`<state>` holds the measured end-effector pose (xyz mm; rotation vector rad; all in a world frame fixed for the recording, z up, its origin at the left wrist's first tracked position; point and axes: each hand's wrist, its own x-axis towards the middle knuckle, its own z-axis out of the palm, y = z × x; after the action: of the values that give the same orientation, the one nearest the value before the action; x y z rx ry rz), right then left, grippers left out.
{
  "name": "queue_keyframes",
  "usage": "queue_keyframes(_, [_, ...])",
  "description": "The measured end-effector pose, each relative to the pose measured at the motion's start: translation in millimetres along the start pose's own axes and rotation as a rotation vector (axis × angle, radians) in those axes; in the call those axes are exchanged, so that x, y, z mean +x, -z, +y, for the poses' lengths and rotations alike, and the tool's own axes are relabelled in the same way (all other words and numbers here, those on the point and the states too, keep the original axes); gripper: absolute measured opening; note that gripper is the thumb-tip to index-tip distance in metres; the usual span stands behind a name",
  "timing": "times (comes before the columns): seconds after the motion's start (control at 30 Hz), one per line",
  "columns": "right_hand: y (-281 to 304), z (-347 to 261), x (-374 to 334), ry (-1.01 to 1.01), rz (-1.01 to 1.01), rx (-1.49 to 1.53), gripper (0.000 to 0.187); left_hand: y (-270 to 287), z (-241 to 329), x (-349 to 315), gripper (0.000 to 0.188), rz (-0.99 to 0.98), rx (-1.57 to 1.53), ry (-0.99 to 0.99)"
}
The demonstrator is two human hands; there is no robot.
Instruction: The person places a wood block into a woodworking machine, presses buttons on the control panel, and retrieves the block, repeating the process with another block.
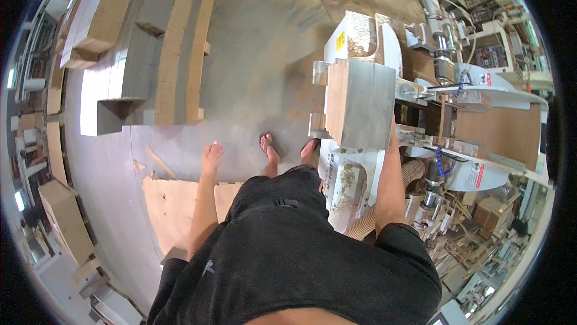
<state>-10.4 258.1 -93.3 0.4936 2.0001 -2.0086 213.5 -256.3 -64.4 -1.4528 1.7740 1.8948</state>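
Observation:
My left hand hangs over the floor at my side, fingers a little apart and nothing in it. To my right, a stack of flat panels with a grey top face and wood-coloured edges rests on a white machine. My right arm reaches forward along the stack's right side. Only the wrist end of my right hand shows at the stack's edge; the fingers are hidden, so their grip cannot be made out. Two metal brackets stick out left of the stack.
Tall stacks of boards stand front left. Machine rails and cylinders reach out beyond the panels at right. A ribbed hose runs beside my right arm. A tan sheet lies on the floor, with wood scraps at lower right.

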Motion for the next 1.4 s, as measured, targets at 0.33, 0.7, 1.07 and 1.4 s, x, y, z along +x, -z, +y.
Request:
queue_keyframes(0.33, [-30, -7, -18, -0.03, -0.009, 0.25, 0.026, 135, -178, -34, 0.05, 0.223, 0.043, 0.52])
queue_keyframes(0.7, [-32, -4, 2, -0.008, -0.125, 0.128, 0.029, 83, -119, 17, 0.051, 0.06, -0.052, 0.207])
queue_keyframes(1.07, [-39, 11, 9, 0.12, 0.032, -0.432, 0.037, -11, -76, 38, 0.068, -0.077, -0.039, 0.209])
queue_keyframes(1.4, [17, -45, -3, 0.166, 0.409, -0.673, 0.044, -39, -175, 76, 0.062, -0.129, 0.061, 0.35])
